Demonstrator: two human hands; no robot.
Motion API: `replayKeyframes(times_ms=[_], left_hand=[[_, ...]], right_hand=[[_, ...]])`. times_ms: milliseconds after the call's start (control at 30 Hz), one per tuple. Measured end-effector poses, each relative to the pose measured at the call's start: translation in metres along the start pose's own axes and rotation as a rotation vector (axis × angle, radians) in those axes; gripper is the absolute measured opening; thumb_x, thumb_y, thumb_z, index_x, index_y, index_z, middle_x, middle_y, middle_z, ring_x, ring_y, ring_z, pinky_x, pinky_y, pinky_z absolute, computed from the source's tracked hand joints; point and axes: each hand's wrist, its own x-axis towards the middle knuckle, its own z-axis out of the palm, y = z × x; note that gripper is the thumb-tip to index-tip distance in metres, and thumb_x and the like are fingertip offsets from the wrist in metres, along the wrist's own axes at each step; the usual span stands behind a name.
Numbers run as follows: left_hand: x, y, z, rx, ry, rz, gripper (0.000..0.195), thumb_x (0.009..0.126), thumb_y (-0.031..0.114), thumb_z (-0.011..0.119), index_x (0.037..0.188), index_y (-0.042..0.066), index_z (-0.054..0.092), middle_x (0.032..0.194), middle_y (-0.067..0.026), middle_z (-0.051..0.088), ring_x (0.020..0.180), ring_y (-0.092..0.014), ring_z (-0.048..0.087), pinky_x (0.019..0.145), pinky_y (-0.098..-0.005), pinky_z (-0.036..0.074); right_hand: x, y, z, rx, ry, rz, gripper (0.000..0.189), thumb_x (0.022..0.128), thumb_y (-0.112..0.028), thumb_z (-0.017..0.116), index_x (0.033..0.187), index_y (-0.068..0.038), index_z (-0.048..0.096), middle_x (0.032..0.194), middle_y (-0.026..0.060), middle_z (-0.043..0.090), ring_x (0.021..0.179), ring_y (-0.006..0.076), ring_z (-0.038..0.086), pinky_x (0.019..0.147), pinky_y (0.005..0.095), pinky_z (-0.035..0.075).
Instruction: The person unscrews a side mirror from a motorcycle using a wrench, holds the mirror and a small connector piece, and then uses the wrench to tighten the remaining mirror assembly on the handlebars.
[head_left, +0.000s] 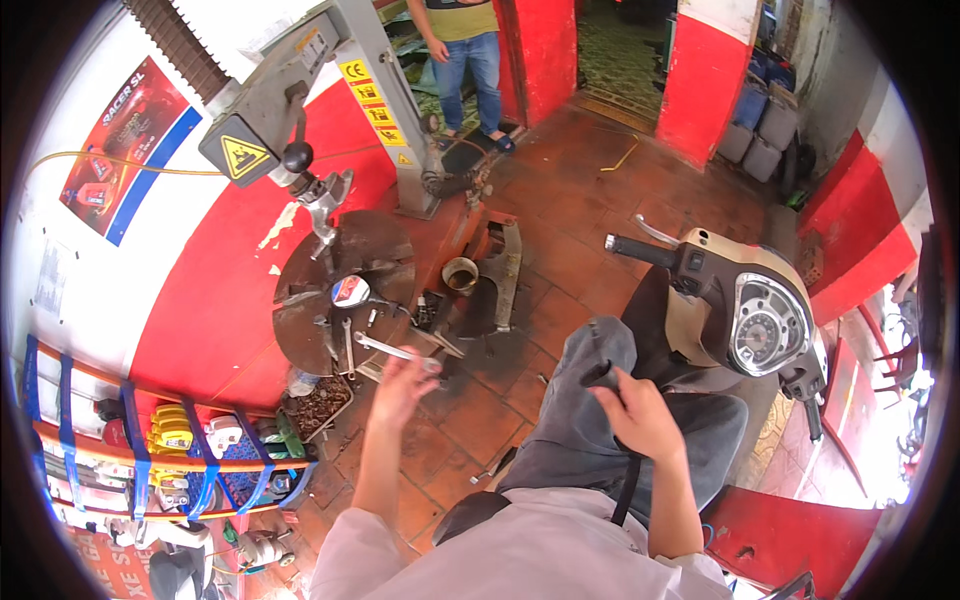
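My left hand (401, 386) is shut on a metal combination wrench (382, 343), held out beside the tyre changer's round turntable (300, 330). A second wrench (348, 349) lies on that turntable, along with what looks like a rear-view mirror (351, 291) on a dark stem. Over my lap, my right hand (645, 416) is closed around a short black tube-like piece (600, 379) with an opening at its end. The fingers hide most of it. In front of my knees stands a scooter's handlebar (750, 300), with a black grip (641, 250) and a brake lever (656, 229).
The tyre changer's column (375, 97) and mounting head (324, 202) rise at the left. A cup (460, 274) stands beside the turntable. A rack of bottles (172, 450) is at lower left. Another person (465, 60) stands near the doorway. Several jerrycans (765, 135) are stacked at the far right.
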Motion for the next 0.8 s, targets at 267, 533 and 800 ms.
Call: replayKeyframes(times_ms=[267, 533, 800], left_hand=[[-0.047, -0.054, 0.161, -0.064, -0.492, 0.055, 0.015, 0.095, 0.01, 0.067, 0.109, 0.004, 0.066, 0.097, -0.0046, 0.071, 0.091, -0.014, 0.068, 0.077, -0.0289, 0.055], [-0.092, -0.009, 0.193, 0.955, -0.533, 0.676, 0.02, 0.088, 0.019, 0.073, 0.106, 0.008, 0.072, 0.094, -0.0077, 0.069, 0.08, -0.02, 0.065, 0.079, -0.0322, 0.052], [-0.054, -0.026, 0.195, 1.233, -0.581, 1.004, 0.018, 0.093, 0.014, 0.063, 0.109, 0.007, 0.066, 0.085, -0.0058, 0.064, 0.074, -0.027, 0.063, 0.069, -0.0364, 0.051]], right_hand=[[0.002, -0.012, 0.039, 0.077, 0.127, -0.051, 0.023, 0.091, -0.016, 0.07, 0.084, 0.004, 0.061, 0.059, 0.0156, 0.058, 0.048, 0.0258, 0.054, 0.052, 0.0354, 0.045], [-0.018, 0.035, 0.011, 0.616, 0.042, 0.324, 0.024, 0.099, -0.015, 0.053, 0.08, -0.002, 0.057, 0.056, -0.0024, 0.05, 0.049, 0.0052, 0.044, 0.045, 0.0258, 0.033], [-0.029, 0.032, 0.0, 0.955, -0.175, 0.281, 0.022, 0.103, -0.021, 0.053, 0.096, -0.001, 0.056, 0.059, -0.0018, 0.046, 0.048, 0.0067, 0.041, 0.046, 0.0251, 0.033]])
